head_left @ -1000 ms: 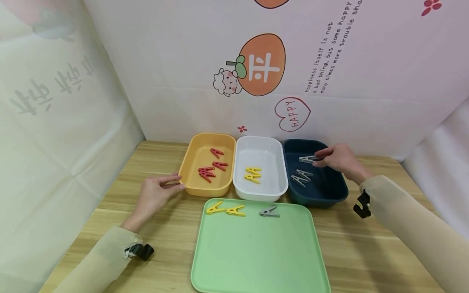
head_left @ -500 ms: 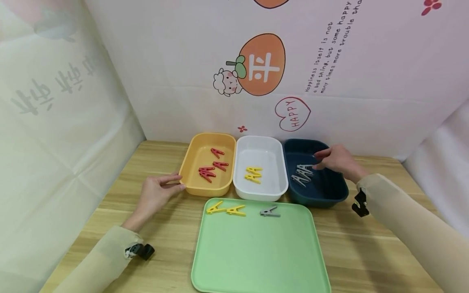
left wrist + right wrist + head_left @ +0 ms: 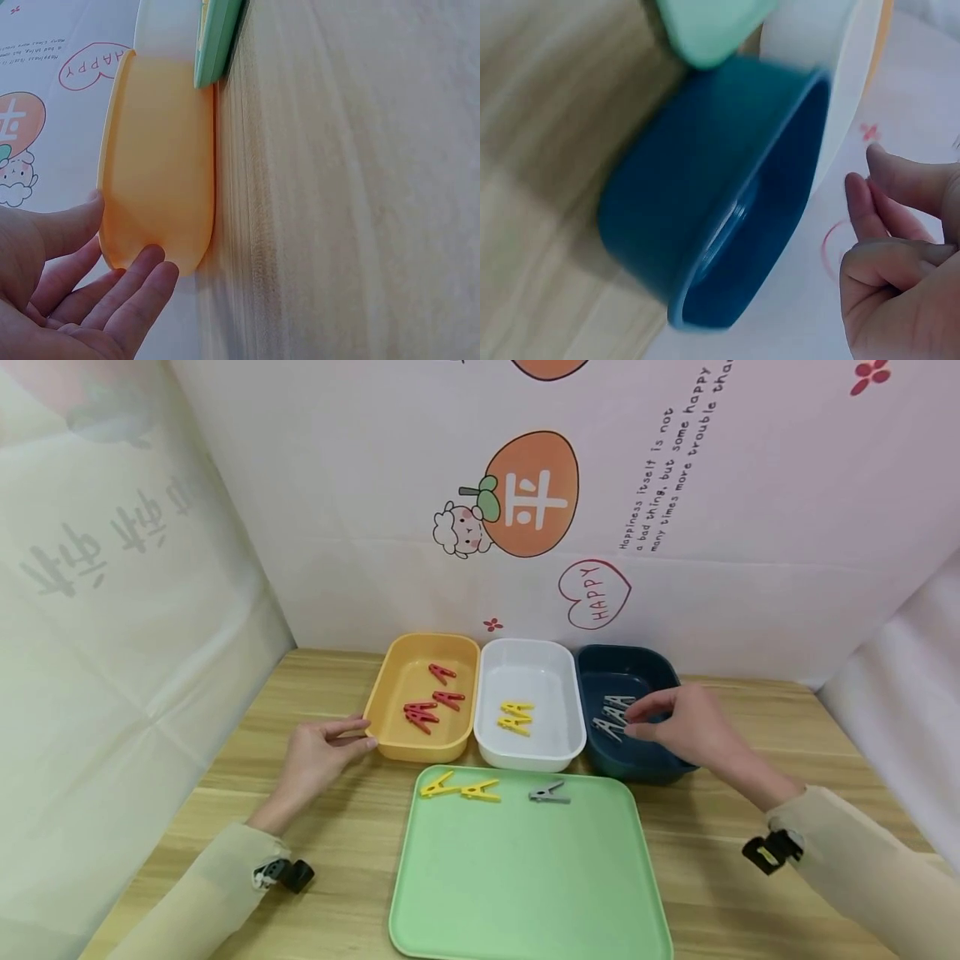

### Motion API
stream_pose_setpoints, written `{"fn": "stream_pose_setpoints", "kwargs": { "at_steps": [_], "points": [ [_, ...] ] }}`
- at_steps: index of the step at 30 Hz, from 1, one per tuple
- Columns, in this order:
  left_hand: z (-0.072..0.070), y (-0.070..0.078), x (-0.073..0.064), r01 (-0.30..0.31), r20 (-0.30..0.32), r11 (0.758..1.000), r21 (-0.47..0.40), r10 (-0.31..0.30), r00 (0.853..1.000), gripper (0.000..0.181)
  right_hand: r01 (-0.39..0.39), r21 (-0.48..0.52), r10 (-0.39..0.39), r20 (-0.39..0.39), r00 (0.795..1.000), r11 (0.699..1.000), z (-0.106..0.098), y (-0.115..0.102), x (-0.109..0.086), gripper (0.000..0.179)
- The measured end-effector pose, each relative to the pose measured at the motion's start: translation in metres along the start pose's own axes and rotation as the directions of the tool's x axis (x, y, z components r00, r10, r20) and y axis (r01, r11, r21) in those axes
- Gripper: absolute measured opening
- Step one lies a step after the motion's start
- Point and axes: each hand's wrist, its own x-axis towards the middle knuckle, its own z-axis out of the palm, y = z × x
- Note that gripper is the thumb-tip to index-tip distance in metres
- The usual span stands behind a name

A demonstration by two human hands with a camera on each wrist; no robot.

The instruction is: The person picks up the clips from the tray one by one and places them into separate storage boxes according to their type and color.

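My right hand point(image 3: 686, 727) hovers over the navy bin point(image 3: 660, 768), its thumb and index finger apart with nothing between them in the right wrist view. Three grey clothespins point(image 3: 613, 717) lie in that bin, just left of the fingertips. At the left, my left hand point(image 3: 318, 768) touches the outer side and rim of the orange-yellow bin point(image 3: 161, 142) with fairly straight fingers. Several red clothespins point(image 3: 422, 713) lie in it. Between these bins, the white bin point(image 3: 528, 757) holds two yellow clothespins point(image 3: 516, 718). On the green tray point(image 3: 525, 877) are two yellow clothespins point(image 3: 480, 790) and one grey clothespin point(image 3: 550, 792).
The three bins stand side by side on a wooden table point(image 3: 337, 877), close to a printed cloth backdrop point(image 3: 375, 560). In front of them lies the tray, its far edge near the white bin. A pale cloth point(image 3: 97, 677) hangs on the left.
My right hand has set down a grey clothespin beside the other two in the navy bin and let go. It has since drawn back toward me. The left hand has stayed put.
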Motion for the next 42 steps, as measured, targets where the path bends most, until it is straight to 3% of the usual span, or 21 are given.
{"fn": "stream_pose_setpoints", "kwargs": {
  "at_steps": [4,10,19,27,42],
  "points": [
    [0.001,-0.001,-0.001,0.007,0.000,1.000,0.008,-0.007,1.000,0.040,0.055,0.024,-0.054,-0.052,0.997,0.998,0.010,-0.011,-0.019,0.008],
    [0.001,-0.001,-0.001,0.008,-0.001,1.000,0.011,-0.008,1.000,0.040,0.065,0.081,-0.062,-0.044,0.997,0.995,0.023,-0.027,-0.045,0.008],
    [0.000,0.002,-0.003,0.007,-0.008,1.000,0.002,-0.007,1.000,0.040,-0.012,0.172,0.007,0.025,1.000,0.985,0.045,-0.039,-0.076,0.007],
    [0.001,0.002,-0.002,0.014,0.000,1.000,0.008,-0.014,1.000,0.039,-0.037,0.148,0.036,0.007,0.999,0.988,0.060,-0.035,-0.088,0.012],
    [0.000,0.003,-0.002,0.001,-0.001,1.000,0.016,-0.001,1.000,0.040,-0.038,0.103,0.030,0.080,0.996,0.994,0.082,-0.040,-0.088,0.012]
  ]
}}
